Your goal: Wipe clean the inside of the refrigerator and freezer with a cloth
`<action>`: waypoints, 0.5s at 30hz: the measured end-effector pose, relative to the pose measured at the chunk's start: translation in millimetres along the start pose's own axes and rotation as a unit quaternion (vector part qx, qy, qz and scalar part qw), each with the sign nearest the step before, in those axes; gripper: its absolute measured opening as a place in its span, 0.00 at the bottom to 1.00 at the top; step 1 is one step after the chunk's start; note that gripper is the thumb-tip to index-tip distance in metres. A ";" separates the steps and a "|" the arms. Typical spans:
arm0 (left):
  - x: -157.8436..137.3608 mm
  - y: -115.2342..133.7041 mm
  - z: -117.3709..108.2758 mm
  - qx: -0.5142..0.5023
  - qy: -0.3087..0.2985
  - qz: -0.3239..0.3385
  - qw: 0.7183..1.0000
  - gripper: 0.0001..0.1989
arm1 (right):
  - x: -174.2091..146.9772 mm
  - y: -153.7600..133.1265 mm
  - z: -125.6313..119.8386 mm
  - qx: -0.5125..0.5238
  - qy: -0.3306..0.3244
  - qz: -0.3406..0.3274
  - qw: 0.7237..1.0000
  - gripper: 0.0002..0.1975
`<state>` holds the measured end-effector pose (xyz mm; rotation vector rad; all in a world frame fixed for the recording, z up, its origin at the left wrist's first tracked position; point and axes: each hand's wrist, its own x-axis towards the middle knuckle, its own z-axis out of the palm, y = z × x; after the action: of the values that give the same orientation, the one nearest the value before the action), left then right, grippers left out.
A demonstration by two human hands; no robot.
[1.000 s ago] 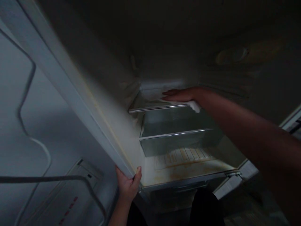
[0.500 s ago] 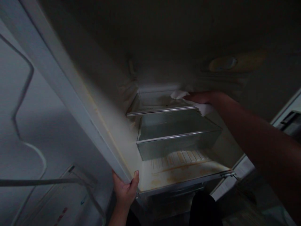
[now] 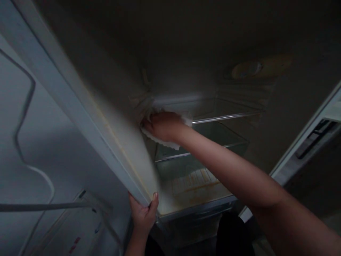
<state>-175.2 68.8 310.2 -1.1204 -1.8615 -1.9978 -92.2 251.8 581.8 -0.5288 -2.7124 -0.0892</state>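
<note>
A white cloth [image 3: 172,144] lies crumpled beneath the right hand [image 3: 163,124], inside an open refrigerator [image 3: 128,142]. It is at the left end of the upper shelf [image 3: 229,117], close to the inner left wall, with its frilled margin hanging below the hand on the near side and another flap showing to the right of the knuckles. The fingers of this hand are bent over the cloth, pointing left; whether they pinch it or only press on it, I cannot tell in the dim light. The bare forearm reaches in from the near right, crossing in front of both shelves.

Below the upper shelf is a lower glass shelf [image 3: 172,157], and beneath that a ribbed floor [image 3: 194,177] with brownish stains. Up on the far right is a yellowed fitting [image 3: 274,67].

The left hand [image 3: 144,215] grips the front edge [image 3: 112,153] of the refrigerator at its near end, thumb on the inner side and fingers closed around the outer side. Left of it, a bent grey cord [image 3: 38,170] runs down a pale surface, and a grey bar [image 3: 45,206] crosses at the near left. A dark-clothed knee [image 3: 231,234] shows at the near side.
</note>
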 end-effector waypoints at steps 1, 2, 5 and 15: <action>0.0 0.7 -0.1 0.000 -0.002 0.000 1.000 0.36 | -8.7 -3.0 3.1 -0.017 0.035 0.012 0.999 0.36; -0.2 1.3 -0.1 -0.003 -0.004 0.001 1.000 0.36 | -18.2 -3.6 6.0 -0.035 0.070 0.020 0.997 0.38; -1.9 0.7 -0.1 -0.024 -0.019 0.001 1.000 0.33 | -46.0 9.0 11.5 -0.081 0.121 0.025 0.989 0.33; -5.2 -9.3 -2.0 -0.011 -0.036 -0.028 0.999 0.35 | -133.2 133.5 -8.5 -0.168 0.142 0.270 0.937 0.25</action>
<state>-178.0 67.0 299.9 -1.1744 -1.9316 -2.0396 75.2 327.9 538.8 -1.2368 -2.1896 -0.4467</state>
